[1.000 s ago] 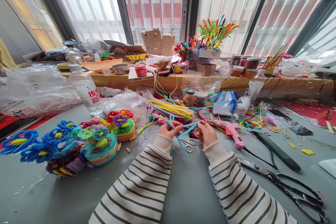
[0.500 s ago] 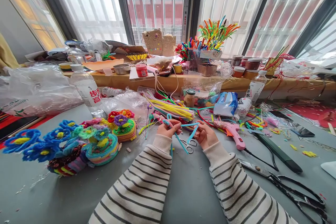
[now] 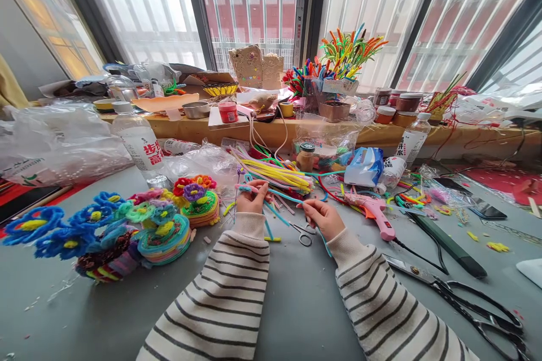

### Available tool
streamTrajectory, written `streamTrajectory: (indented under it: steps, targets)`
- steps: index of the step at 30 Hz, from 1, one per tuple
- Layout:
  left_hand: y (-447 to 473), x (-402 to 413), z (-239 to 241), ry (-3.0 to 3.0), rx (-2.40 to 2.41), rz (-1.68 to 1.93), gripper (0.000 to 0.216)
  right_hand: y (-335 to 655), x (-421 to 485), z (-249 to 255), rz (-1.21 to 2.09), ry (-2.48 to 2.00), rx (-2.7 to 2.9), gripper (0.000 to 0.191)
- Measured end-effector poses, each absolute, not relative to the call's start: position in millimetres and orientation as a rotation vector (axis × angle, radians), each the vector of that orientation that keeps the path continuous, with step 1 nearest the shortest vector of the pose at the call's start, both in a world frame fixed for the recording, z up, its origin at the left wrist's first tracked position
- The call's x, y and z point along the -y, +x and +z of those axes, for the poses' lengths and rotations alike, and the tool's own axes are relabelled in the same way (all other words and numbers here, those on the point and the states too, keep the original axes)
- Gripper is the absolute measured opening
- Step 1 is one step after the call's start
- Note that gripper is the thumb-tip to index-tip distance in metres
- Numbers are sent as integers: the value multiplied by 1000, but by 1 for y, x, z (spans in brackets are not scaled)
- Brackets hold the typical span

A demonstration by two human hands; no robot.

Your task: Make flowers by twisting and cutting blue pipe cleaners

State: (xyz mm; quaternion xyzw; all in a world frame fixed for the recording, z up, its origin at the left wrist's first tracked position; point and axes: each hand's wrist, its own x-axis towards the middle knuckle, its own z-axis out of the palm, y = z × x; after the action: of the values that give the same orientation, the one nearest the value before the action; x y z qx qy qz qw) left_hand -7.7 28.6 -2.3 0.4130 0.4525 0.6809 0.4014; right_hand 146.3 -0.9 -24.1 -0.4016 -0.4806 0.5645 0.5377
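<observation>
"So, what's changed, left to right?"

"Well, the left hand [image 3: 253, 197] has moved leftward, fingertips pinching the blue stem [image 3: 285, 195]."

"And the stem?"

"Stretched between both hands, almost straight; half a second ago it was bent near the right fingers. Loose blue ends dangle beside the scissors [image 3: 301, 230]."

"The right hand [image 3: 325, 219]?"

"Slightly lower, gripping the stem between thumb and finger. I'd judge the length is being drawn out, not folded."

Pipe cleaners [image 3: 279, 176], glue gun [image 3: 384, 227] and scissors [image 3: 429, 278] suggest a craft workroom.
</observation>
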Motion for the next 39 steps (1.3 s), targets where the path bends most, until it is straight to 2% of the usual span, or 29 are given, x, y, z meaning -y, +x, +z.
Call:
streamTrajectory:
  steps: [8,13,20,23,26,30,34,39]
  targets:
    - [-14,-32,-2,1069,-1200,1783,21,143,4,-22,1360,-937,1255,20]
    - [-14,-29,3,1005,-1161,1689,26,144,3,-22,1436,-852,1059,19]
    - [1,-14,4,1154,-1038,1079,25,155,2,-13,1589,-610,366,10]
    - [9,-9,1,1223,-992,893,26,159,3,-11,1624,-496,351,6]
    - [13,-7,-5,1230,-937,774,28,159,4,-10,1691,-373,413,13]
    - [14,-8,-6,1208,-905,832,39,159,5,-9,1721,-258,406,17]
    - [8,-8,0,1166,-900,923,47,161,3,-8,1688,-368,323,20]
    - [-1,-12,5,1152,-859,1141,54,162,1,-7,1670,-425,260,15]
